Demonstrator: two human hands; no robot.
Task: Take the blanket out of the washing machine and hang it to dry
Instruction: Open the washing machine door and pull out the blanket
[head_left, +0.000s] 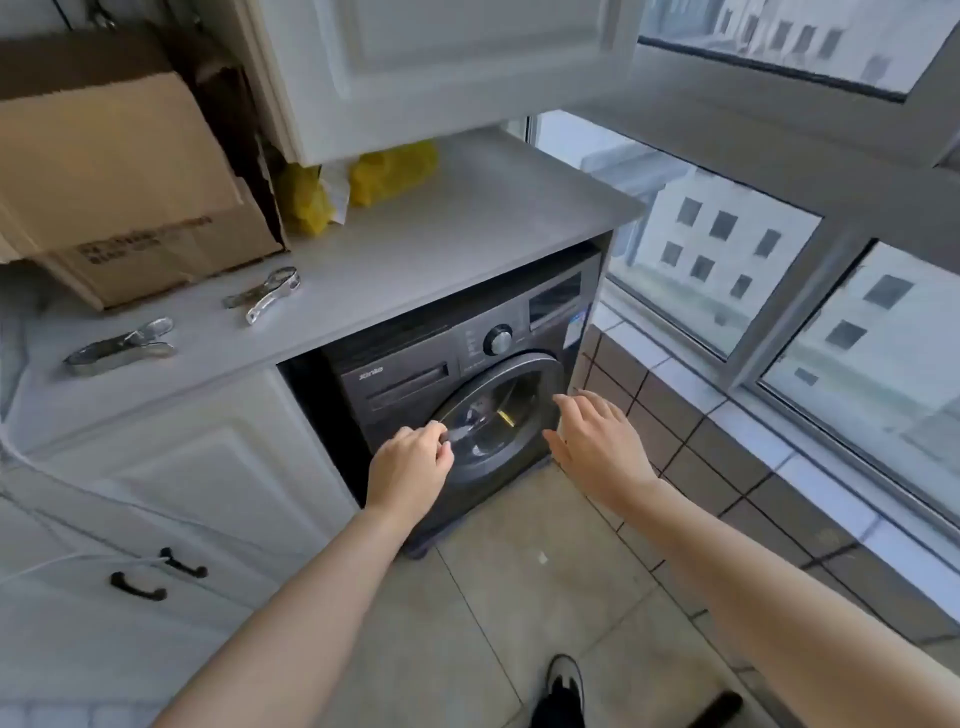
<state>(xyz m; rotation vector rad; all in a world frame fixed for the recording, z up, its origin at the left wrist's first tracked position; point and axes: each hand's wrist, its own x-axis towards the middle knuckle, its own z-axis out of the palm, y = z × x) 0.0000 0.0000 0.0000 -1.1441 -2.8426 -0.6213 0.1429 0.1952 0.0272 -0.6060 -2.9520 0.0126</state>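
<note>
Door (501, 410) of washing machine (405, 376) closed. Left grip (410, 467) grasps its rim; right grip (597, 441) released, near. Best: pull steadily, swing wide.

Washing machine door (506, 400) glass is glaring, nothing behind it is reading clearly. Left hand (410, 467) is covering the door's rim, grip unclear. Cardboard box (114, 156) is running off the left edge, print blurring.

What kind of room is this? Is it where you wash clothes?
Probably a laundry corner on a closed-in balcony: a washing machine sits under the counter, big metal clothes clips lie on top, and wide windows look out at other buildings.
</note>
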